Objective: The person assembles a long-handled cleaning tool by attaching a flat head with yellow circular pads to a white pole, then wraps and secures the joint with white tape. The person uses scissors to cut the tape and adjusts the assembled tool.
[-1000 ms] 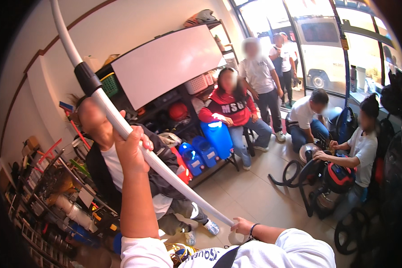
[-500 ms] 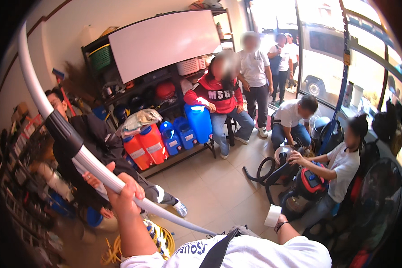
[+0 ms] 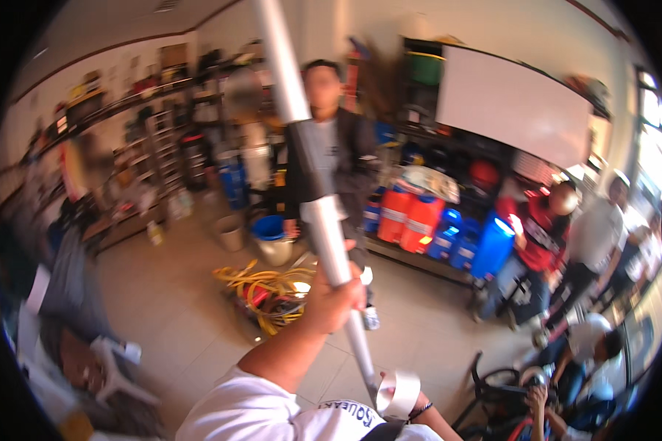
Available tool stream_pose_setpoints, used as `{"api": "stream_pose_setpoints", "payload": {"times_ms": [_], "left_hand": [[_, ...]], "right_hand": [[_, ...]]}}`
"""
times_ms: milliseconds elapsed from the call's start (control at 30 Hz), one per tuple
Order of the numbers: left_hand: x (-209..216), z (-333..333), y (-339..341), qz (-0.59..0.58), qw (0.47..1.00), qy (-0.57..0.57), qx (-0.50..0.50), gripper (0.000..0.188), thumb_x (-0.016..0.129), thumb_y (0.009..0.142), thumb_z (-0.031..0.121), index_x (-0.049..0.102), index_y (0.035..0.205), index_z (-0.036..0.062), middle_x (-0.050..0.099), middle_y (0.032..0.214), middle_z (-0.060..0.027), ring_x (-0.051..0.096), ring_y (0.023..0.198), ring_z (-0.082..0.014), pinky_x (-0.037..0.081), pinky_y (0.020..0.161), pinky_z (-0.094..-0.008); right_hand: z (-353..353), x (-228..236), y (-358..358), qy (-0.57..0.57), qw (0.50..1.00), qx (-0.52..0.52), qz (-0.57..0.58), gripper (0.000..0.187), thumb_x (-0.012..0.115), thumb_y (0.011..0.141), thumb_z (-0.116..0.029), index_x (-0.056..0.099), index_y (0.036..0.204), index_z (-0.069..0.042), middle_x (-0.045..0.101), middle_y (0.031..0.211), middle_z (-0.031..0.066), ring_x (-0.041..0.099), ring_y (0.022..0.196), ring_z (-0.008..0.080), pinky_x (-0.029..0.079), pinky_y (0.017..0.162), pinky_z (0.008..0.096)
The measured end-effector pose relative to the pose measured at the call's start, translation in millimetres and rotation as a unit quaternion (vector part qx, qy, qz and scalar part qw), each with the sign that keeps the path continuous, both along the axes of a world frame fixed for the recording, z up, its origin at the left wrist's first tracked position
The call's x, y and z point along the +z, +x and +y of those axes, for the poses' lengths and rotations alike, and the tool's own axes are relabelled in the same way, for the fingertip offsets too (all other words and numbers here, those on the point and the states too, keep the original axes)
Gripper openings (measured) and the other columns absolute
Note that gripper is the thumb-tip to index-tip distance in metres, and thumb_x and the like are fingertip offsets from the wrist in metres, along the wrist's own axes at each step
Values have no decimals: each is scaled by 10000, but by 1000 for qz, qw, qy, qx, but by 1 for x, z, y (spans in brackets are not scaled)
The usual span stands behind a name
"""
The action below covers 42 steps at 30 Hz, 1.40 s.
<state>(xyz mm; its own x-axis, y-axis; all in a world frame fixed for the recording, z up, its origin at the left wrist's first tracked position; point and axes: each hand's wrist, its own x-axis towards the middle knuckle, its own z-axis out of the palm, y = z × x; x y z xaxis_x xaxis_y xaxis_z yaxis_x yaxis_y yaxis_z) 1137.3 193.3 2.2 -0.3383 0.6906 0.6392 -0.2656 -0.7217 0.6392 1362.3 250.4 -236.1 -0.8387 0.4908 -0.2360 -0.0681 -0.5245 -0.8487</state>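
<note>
A long pale grey pole (image 3: 278, 55) with a dark collar (image 3: 311, 160) rises steeply through the middle of the view. My left hand (image 3: 334, 298) is wrapped round it below the collar, the arm stretched forward. The pole's lower end runs down towards my right side. There my right hand (image 3: 422, 404), mostly hidden, holds a white, curved, band-like piece (image 3: 400, 395) close to my body. Blur leaves the exact kind of this piece unclear. Whether it touches the pole cannot be told.
A person in a dark jacket (image 3: 353, 143) stands just beyond the pole. Coiled yellow hose (image 3: 261, 287) and a blue-topped bucket (image 3: 272, 239) are on the floor. Red jugs (image 3: 421, 224) line a low shelf. People sit and stand at the right; a white chair (image 3: 118, 378) is lower left.
My view has swung left, bringing the hose and bucket into fuller sight. The pole now stands steeper. My left hand still grips it, and the white piece remains in my right hand.
</note>
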Motion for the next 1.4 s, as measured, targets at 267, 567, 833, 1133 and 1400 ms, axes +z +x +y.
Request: {"api": "stream_pose_setpoints", "payload": {"times_ms": [267,567,833,1133,1400], "left_hand": [[-11,-102,-69,-31,981,-68,178,499,474,739,-32,267,1181,70,462,712,-29,443,464,-94,396,416,-231],[-41,-284,-193,-61,907,-130,397,487,493,777,21,266,1204,77,458,736,-16,435,534,-63,388,469,-204],[-22,-423,-262,15,745,-172,644,532,451,763,17,194,1229,26,454,886,-73,441,650,-113,392,582,-251],[9,-523,-327,70,469,-162,866,536,450,763,60,200,1234,4,454,991,-190,496,820,-240,394,721,-317],[111,-591,-329,125,329,-130,927,212,466,770,116,403,917,-23,466,646,-83,481,532,-156,415,434,-255]], "right_hand": [[-81,-2,-96,18,976,188,-104,216,641,683,-127,543,841,-17,574,746,64,566,699,187,480,629,318],[-221,-42,-264,206,913,321,-146,171,571,705,-109,536,842,-14,559,713,76,541,673,199,451,599,319],[-299,-71,-386,466,797,375,-81,140,499,726,-89,530,838,-11,542,672,88,514,642,214,422,566,323],[-363,-99,-538,390,730,551,104,310,550,702,-98,479,992,-17,563,874,123,532,803,233,430,722,320],[-384,-117,-614,469,574,671,22,429,550,675,-181,464,1060,-12,567,903,150,553,834,244,429,733,318]]}}
